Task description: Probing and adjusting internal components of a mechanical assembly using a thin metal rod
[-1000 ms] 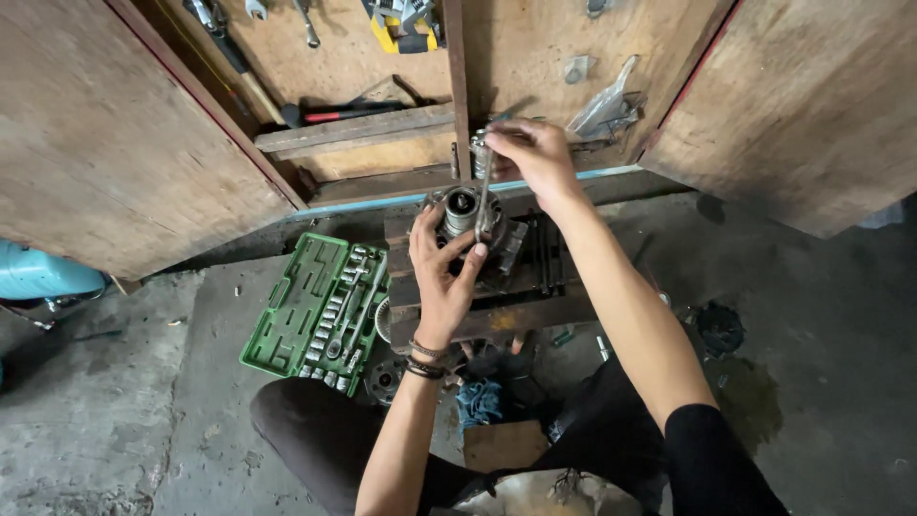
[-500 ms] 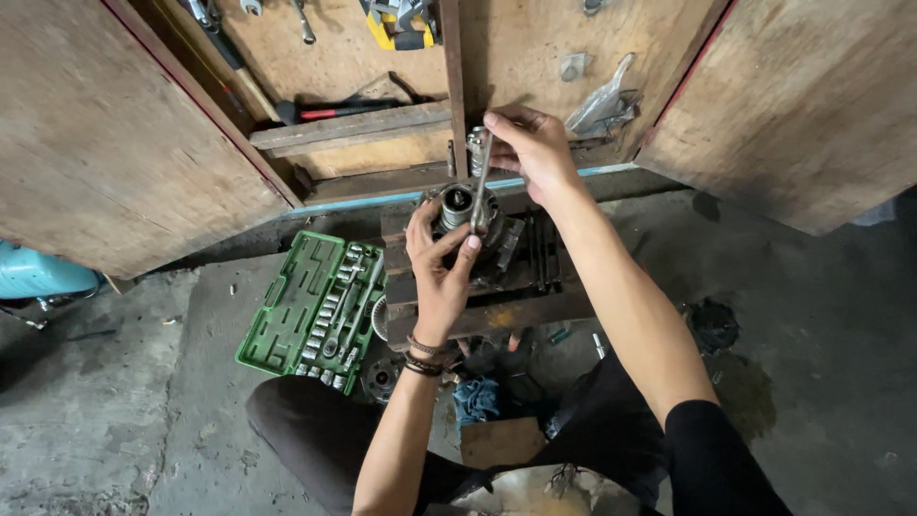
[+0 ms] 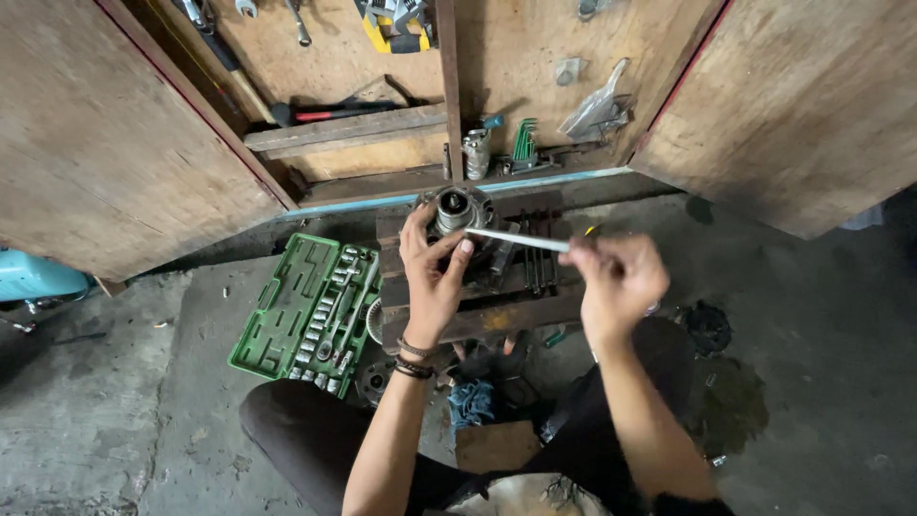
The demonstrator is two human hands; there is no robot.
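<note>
Your right hand [image 3: 619, 277] has dropped from the cabinet shelf, now closed on a thin metal rod [image 3: 521, 240] whose tip meets the round metal hub [image 3: 455, 208] gripped by your left hand [image 3: 432, 272] on the wooden block [image 3: 497, 311], so work there looks barely begun.

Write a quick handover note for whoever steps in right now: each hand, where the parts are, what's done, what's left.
Left hand grips the round metal hub on the wooden block.
Right hand holds a thin metal rod, tip at the hub.
Green socket set lies open on the floor beside the left arm.
Done: rod brought to the hub.
Left: cannot tell from this view.
</note>
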